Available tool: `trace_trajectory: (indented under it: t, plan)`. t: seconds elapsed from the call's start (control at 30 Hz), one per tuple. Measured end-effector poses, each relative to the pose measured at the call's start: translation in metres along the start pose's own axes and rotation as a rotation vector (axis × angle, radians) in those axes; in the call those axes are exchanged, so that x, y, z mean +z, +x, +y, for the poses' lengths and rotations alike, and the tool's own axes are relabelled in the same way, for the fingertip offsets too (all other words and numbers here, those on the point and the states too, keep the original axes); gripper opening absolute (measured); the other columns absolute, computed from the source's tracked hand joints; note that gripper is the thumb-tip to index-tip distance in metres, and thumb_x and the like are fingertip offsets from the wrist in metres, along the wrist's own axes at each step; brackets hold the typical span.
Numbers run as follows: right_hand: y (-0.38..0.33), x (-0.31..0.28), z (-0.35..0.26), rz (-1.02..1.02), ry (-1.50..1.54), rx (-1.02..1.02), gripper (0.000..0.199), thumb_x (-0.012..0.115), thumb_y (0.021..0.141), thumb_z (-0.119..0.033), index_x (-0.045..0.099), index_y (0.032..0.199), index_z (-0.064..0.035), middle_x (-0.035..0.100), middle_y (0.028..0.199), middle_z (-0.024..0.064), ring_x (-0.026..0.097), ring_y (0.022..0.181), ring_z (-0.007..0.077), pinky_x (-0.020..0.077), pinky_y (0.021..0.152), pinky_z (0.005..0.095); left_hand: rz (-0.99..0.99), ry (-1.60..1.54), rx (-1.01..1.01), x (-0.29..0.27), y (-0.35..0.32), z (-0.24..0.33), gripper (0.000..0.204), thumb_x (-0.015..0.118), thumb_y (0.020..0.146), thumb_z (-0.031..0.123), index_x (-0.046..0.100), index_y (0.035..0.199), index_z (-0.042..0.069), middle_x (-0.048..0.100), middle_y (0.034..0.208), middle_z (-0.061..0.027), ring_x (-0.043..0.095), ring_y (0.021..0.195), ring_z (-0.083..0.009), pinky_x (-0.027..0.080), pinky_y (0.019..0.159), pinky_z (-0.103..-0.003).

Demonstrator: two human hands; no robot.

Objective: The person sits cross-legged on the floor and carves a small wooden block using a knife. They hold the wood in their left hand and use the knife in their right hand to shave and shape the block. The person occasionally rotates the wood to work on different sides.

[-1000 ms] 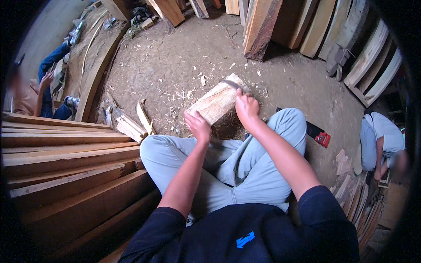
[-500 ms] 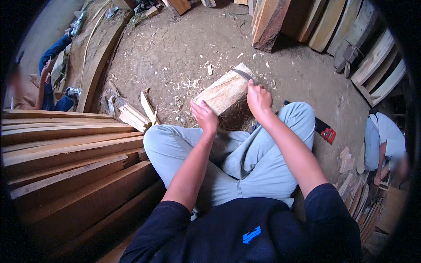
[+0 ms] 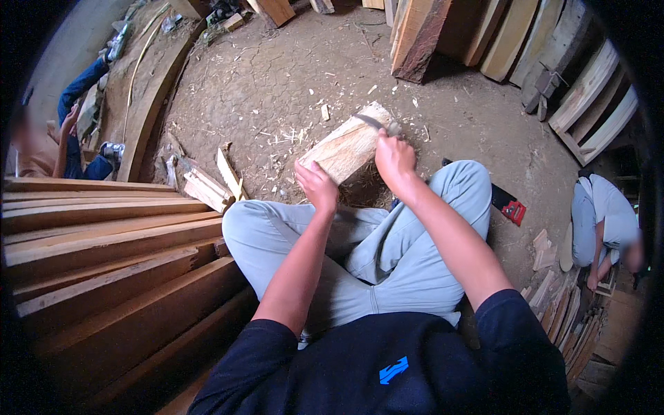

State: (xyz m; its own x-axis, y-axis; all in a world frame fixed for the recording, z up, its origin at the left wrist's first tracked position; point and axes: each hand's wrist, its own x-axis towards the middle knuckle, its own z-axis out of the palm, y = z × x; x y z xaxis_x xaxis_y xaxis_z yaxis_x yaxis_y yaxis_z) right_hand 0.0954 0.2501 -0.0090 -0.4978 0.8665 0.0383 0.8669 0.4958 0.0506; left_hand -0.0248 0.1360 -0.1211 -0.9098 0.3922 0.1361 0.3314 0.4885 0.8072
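Note:
A pale, rough block of wood (image 3: 346,149) lies slanted on the ground in front of my crossed legs. My left hand (image 3: 318,185) rests on its near left end, fingers spread over the top and edge. Closed in a fist, my right hand (image 3: 395,162) grips a tool with a thin, dark curved blade (image 3: 366,120). That blade sits over the far right end of the block; whether it touches the wood I cannot tell. The tool's handle is hidden inside the fist.
Long boards (image 3: 111,235) are stacked at my left. Split offcuts (image 3: 207,190) and chips lie beyond them. A saw with a red handle (image 3: 513,211) lies by my right knee. Thick timbers (image 3: 418,41) stand at the back right. One person sits far left, another bends at right.
The curved blade has shifted left along the block's far end, and my right hand has moved slightly left with it. My left hand keeps its place on the wood.

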Motion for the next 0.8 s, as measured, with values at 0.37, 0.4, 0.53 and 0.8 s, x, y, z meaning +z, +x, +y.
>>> trace_trajectory:
  t: [0.37, 0.4, 0.53, 0.8]
  plan:
    - [-0.008, 0.019, -0.014, 0.122, -0.125, 0.027, 0.031, 0.055, 0.090, -0.011, 0.064, 0.119, -0.0059, 0.070, 0.082, 0.0151, 0.073, 0.067, 0.0217, 0.0576, 0.053, 0.0322, 0.040, 0.082, 0.042, 0.011, 0.005, -0.024, 0.056, 0.040, 0.104, 0.032, 0.033, 0.141, -0.010, 0.046, 0.134, -0.0342, 0.043, 0.126, -0.0480, 0.031, 0.107, -0.050]
    - [-0.007, 0.032, -0.005, 0.148, -0.069, 0.054, 0.032, 0.050, 0.091, -0.009, 0.061, 0.121, -0.0061, 0.069, 0.082, 0.0163, 0.072, 0.066, 0.0261, 0.0576, 0.053, 0.0357, 0.003, 0.035, 0.020, 0.013, 0.000, -0.013, 0.057, 0.039, 0.104, 0.032, 0.033, 0.141, -0.010, 0.045, 0.135, -0.0343, 0.042, 0.127, -0.0479, 0.031, 0.108, -0.050]
    - [-0.010, 0.017, 0.007, 0.139, -0.020, 0.089, 0.023, 0.054, 0.090, -0.011, 0.064, 0.110, -0.0063, 0.070, 0.081, 0.0170, 0.072, 0.066, 0.0257, 0.0576, 0.053, 0.0352, -0.060, -0.024, 0.019, 0.005, 0.004, 0.002, 0.059, 0.040, 0.103, 0.033, 0.032, 0.142, -0.010, 0.042, 0.139, -0.0347, 0.040, 0.129, -0.0481, 0.031, 0.109, -0.050]
    - [0.002, 0.036, 0.021, 0.026, -0.043, 0.121, 0.029, 0.057, 0.089, -0.015, 0.067, 0.111, -0.0003, 0.073, 0.084, 0.0170, 0.074, 0.075, 0.0239, 0.0584, 0.059, 0.0380, -0.230, 0.018, -0.151, 0.003, -0.022, 0.033, 0.064, 0.034, 0.105, 0.039, 0.031, 0.143, -0.012, 0.038, 0.144, -0.0352, 0.040, 0.131, -0.0484, 0.028, 0.112, -0.052]
